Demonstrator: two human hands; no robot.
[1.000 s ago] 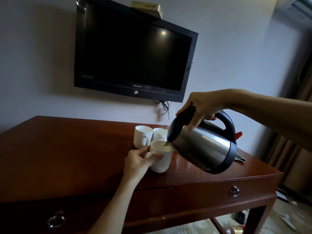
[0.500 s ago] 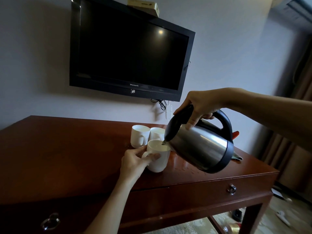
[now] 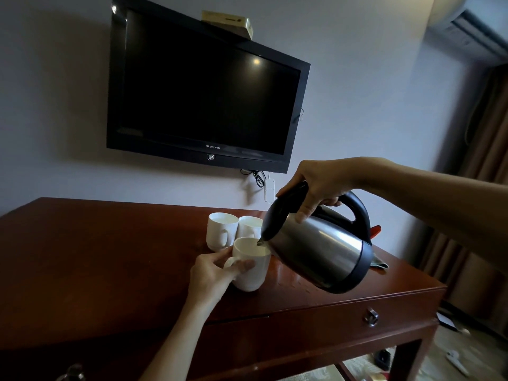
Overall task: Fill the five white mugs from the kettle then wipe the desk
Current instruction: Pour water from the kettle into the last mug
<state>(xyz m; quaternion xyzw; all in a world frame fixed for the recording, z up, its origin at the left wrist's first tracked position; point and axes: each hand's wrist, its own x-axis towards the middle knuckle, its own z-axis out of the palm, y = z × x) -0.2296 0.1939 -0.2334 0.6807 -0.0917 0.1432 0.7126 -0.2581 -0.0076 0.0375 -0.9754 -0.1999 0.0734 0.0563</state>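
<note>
right hand (image 3: 321,185) clamped on kettle (image 3: 316,251) handle, pour angle unchanged | left hand (image 3: 211,273) wrapped on front mug (image 3: 251,264), near desk (image 3: 96,257) front edge | two mugs (image 3: 221,229) behind | no shift: still filling

The scene is dimly lit, with soft daylight admitted from about 3 o'clock. A small glare spot is reflected on the dark television screen (image 3: 204,89), and a bright streak is seen along the steel kettle (image 3: 319,250). The desk (image 3: 90,259) is lost in deep shadow toward 7 o'clock. Straight lines are bowed by wide-angle distortion at the edges. Focus is held reasonably sharp throughout, with slight softness at the corners.
</note>
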